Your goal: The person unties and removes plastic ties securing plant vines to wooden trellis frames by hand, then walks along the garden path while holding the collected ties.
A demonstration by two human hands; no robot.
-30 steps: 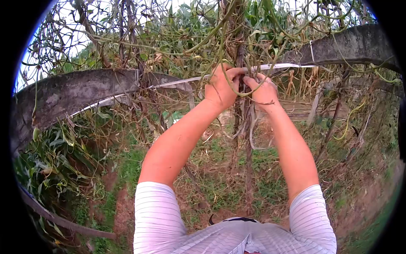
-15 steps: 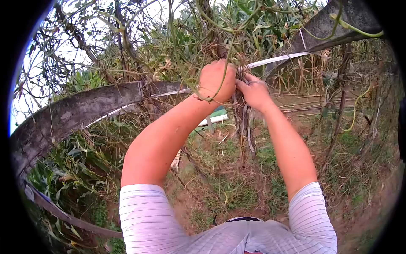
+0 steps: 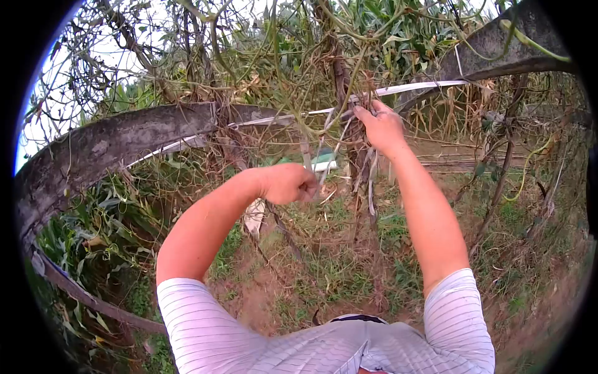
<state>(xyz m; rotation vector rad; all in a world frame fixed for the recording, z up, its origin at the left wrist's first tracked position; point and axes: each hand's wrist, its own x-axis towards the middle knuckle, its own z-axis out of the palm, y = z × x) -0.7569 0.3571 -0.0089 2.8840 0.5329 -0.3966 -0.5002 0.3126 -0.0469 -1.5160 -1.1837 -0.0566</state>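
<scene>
My left hand [image 3: 289,184] is closed in front of my chest, left of the upright stem bundle, with a thin pale strand running from near its fingers up to the bundle. What lies inside the fingers is partly hidden. My right hand [image 3: 381,126] is raised higher, its thumb and forefinger pinched at the dry vine stems [image 3: 341,81] where the white strap [image 3: 423,86] crosses them. The strap stretches left and right across the view. Green tendrils hang in front of the bundle.
A curved grey concrete beam [image 3: 124,134] spans the left, and another [image 3: 498,47] rises at the upper right. Tangled vines hang overhead. Corn leaves [image 3: 118,215] stand at the left. A green and white object [image 3: 322,163] lies beyond my left hand.
My left hand has come away from the stem bundle, down and to the left, and a pale strand now shows between them. My right hand stays at the bundle.
</scene>
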